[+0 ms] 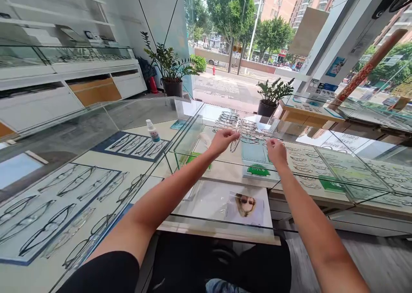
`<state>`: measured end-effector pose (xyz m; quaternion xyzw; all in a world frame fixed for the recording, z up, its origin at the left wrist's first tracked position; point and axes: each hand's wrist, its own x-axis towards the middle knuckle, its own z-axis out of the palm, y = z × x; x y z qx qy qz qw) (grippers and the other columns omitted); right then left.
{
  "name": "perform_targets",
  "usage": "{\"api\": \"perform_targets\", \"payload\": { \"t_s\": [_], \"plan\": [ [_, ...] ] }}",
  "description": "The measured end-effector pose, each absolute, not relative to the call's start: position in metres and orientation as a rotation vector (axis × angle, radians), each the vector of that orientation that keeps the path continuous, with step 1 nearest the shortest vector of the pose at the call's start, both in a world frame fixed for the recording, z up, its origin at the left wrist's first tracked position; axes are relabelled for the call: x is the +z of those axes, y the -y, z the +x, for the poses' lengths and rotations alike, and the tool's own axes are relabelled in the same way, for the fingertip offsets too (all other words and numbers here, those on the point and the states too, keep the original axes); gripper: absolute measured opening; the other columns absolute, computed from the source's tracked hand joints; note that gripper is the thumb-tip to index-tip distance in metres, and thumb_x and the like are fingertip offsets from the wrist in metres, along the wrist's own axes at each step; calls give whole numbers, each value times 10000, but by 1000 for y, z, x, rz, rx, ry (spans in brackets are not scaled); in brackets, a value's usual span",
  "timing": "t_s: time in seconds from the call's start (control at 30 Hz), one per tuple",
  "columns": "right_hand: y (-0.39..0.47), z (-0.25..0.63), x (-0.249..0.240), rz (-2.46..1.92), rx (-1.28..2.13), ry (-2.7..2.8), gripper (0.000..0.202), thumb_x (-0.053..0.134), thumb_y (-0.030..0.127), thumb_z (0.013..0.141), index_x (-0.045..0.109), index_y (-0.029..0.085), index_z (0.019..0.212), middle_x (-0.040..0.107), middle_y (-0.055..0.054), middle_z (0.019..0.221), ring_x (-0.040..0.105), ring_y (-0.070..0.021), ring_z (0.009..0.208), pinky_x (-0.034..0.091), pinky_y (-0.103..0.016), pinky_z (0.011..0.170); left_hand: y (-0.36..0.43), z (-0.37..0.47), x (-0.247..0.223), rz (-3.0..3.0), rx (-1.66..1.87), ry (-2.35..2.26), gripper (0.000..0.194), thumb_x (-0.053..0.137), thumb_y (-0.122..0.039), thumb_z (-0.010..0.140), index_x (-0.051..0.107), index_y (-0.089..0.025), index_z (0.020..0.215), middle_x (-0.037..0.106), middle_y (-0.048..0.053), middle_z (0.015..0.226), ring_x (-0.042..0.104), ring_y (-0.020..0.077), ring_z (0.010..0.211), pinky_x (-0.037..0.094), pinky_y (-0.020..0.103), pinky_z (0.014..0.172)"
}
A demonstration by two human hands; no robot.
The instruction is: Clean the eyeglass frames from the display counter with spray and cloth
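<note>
My left hand [224, 141] is closed in a pinch over the glass counter, gripping a thin-framed pair of eyeglasses [234, 145] that hangs at its fingertips. To the right, my right hand [277, 152] has its fingers curled together; what they hold is too small to make out. Just beyond both hands, several eyeglasses [227, 120] lie bunched in rows on the glass top. Another thin frame [272, 135] lies or is held right by my right fingertips; I cannot tell which.
A white spray bottle [153, 132] stands on the counter at left. Trays of eyeglasses [135, 146] show under the glass on both sides. Inside the case are a green-labelled box [257, 170] and a picture card [245, 207]. Potted plants [170, 86] stand beyond the counter.
</note>
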<state>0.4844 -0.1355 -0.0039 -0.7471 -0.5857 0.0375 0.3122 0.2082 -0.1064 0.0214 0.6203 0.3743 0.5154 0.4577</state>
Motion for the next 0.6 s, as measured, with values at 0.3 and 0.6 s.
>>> {"api": "perform_targets", "payload": {
  "t_s": [0.3, 0.6],
  "plan": [
    [161, 363, -14, -1185, 456, 1647, 424, 503, 580, 1061, 624, 256, 815, 600, 18, 681, 512, -175, 640, 419, -326, 675, 147, 199, 6, 1484, 1339, -1024, 503, 849, -696, 785, 755, -202, 759, 656, 16, 653, 547, 158, 611, 385, 296, 587],
    [177, 367, -12, -1081, 500, 1587, 373, 574, 540, 1065, 606, 256, 825, 598, 20, 708, 526, -175, 681, 429, -332, 690, 163, 208, 0, 1508, 1407, -1040, 438, 848, -635, 846, 786, -206, 784, 792, 60, 837, 739, 228, 839, 585, 347, 802]
  ]
}}
